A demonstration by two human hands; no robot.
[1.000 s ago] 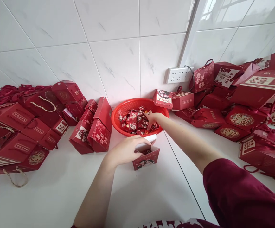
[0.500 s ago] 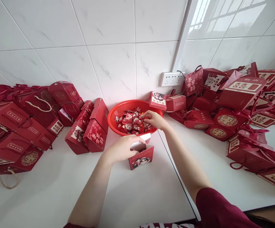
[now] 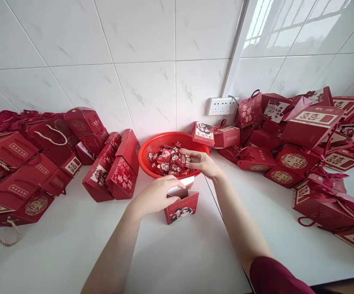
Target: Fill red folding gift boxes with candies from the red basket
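Note:
A small red gift box (image 3: 181,209) with a cartoon couple on its front stands upright with its top open and a white inner flap raised. My left hand (image 3: 157,197) grips its left rim, thumb and fingers closed on the cardboard edge. Behind the box, a red plastic basket (image 3: 148,143) holds a heap of wrapped candies (image 3: 167,159). Over the heap's right side is my right hand (image 3: 203,162), fingers and thumb around a candy that they partly hide.
Two tall red boxes (image 3: 123,173) stand left of the basket. Piled red gift boxes (image 3: 27,163) fill the far left, and another pile (image 3: 293,155) the right. A small box (image 3: 203,134) overlaps the basket's right rim. A white socket strip (image 3: 222,106) is on the tiled wall.
My right hand has shifted slightly toward me over the candies, its fingers stretched further left. My left hand stays on the box. The whole view has moved a little.

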